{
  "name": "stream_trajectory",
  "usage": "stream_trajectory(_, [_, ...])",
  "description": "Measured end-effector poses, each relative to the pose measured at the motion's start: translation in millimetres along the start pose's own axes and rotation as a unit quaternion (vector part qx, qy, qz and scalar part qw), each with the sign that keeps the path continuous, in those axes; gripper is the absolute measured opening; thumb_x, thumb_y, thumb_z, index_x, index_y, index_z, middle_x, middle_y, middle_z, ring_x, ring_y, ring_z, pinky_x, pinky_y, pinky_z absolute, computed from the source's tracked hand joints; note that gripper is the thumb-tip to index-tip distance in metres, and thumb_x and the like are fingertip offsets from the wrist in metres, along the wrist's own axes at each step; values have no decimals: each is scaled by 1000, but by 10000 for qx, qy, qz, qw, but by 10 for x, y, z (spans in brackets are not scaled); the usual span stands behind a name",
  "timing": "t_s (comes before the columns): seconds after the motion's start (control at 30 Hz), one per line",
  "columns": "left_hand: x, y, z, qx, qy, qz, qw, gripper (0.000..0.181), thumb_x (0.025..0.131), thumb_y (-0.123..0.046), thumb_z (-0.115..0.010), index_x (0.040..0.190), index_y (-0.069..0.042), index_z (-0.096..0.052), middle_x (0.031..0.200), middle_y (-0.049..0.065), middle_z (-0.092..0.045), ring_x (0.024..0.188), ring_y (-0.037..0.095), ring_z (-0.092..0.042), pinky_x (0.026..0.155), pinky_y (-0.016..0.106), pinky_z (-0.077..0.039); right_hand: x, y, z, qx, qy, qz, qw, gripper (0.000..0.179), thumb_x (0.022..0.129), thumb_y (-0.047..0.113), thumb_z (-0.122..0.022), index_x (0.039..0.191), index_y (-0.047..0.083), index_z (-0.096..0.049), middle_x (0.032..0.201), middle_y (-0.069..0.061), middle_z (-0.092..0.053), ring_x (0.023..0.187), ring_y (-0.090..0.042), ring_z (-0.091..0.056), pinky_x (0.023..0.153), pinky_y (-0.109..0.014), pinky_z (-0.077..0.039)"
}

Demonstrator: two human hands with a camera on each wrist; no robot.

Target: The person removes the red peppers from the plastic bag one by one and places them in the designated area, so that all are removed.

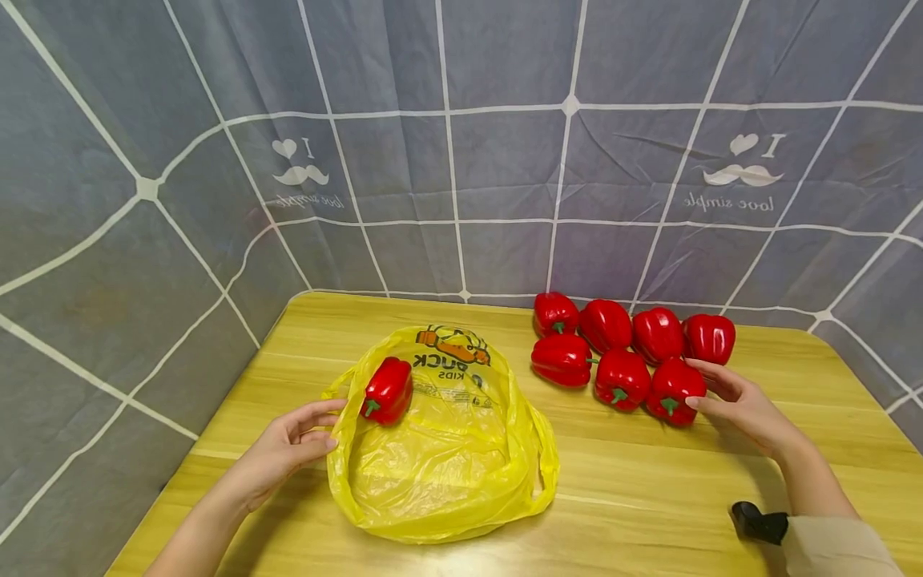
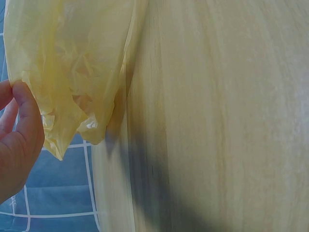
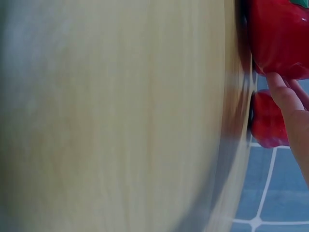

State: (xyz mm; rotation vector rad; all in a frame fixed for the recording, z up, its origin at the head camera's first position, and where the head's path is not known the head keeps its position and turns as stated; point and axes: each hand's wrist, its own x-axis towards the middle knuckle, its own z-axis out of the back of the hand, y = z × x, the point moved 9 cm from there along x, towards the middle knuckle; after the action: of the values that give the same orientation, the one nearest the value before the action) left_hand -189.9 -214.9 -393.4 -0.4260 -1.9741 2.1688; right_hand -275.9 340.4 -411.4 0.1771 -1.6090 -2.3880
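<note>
A yellow plastic bag (image 1: 447,525) lies on the table with its mouth spread wide. One red bell pepper (image 1: 392,390) with a green stem sits inside, toward the left. My left hand (image 1: 288,445) pinches the bag's left edge between thumb and fingers; the left wrist view shows the thin plastic (image 2: 72,63) hanging from the fingertips. At the right, my right hand (image 1: 746,409) reaches the nearest bell pepper (image 1: 674,389), thumb in front and fingers behind its right side. In the right wrist view the thumb tip meets that pepper's edge.
Several more red bell peppers (image 1: 606,324) stand in two close rows at the back right of the wooden table (image 1: 613,497). A grey curtain (image 1: 505,168) with white lines rises behind and at the sides. A black strap piece (image 1: 759,522) shows beside the right sleeve.
</note>
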Motion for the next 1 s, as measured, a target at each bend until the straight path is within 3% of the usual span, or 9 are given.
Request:
stream_trajectory(0.47, [3, -9, -15, -95, 58, -57, 9999, 42, 90, -3, -58, 129, -16, -52, 111, 4, -52, 94, 10, -60, 77, 26, -52, 11, 24, 1, 318, -24, 184, 9993, 53, 88, -3, -57, 138, 12, -44, 118, 23, -52, 105, 10, -49, 79, -12, -46])
stream_trajectory(0.67, [10, -20, -26, -154, 122, -90, 9998, 41, 90, -3, -58, 127, -19, -53, 110, 3, -54, 95, 10, -60, 78, 27, -52, 17, 48, 26, 690, -1, 333, 9971, 52, 89, -7, -53, 137, 12, -45, 120, 20, -52, 105, 9, -50, 80, -11, -45])
stream_trajectory(1.0, [15, -44, -24, -84, 138, -12, 9999, 45, 90, -4, -58, 133, -7, -47, 112, 5, -53, 96, 11, -60, 78, 29, -53, 29, 158, 127, 595, -318, 340, 9971, 47, 90, -5, -54, 130, 19, -52, 115, 22, -56, 104, 9, -51, 80, -7, -42])
